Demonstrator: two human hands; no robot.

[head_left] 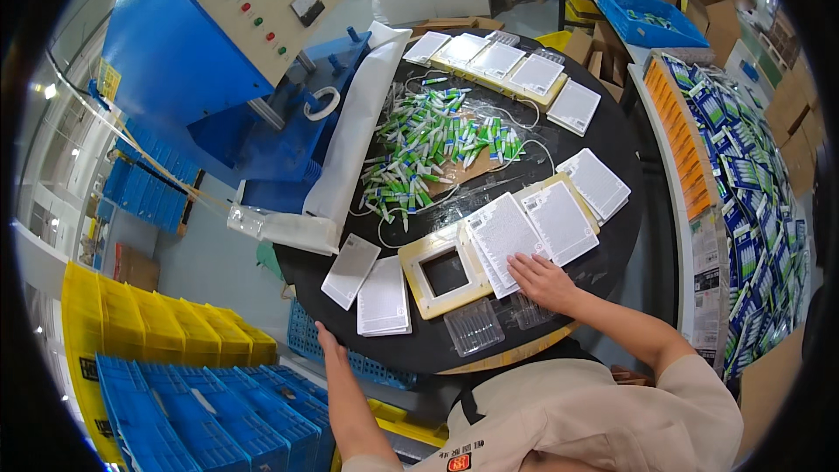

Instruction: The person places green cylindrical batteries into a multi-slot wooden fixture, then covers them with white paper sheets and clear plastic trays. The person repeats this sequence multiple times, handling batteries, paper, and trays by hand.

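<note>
My right hand [539, 281] lies with fingers spread on a white printed card [507, 236]. This card sits askew over a cream-yellow frame fixture [418, 288], whose left opening shows bare. A second white card [559, 223] lies on the fixture's right part. My left hand [329, 343] is near the round table's left edge, seen side-on with fingers stretched out and nothing visible in it. Close by are a stack of white cards [383, 297] and a single card [351, 269]. Clear plastic blister trays [474, 327] lie at the table's front edge.
Green-and-white capped tubes [437, 140] lie heaped mid-table. Behind them stands another fixture with cards [498, 61]. A blue press machine [192, 44] rises at left, above blue bins [201, 411] and yellow bins [157, 323]. Packed blue-green blister cards [743, 210] line the right.
</note>
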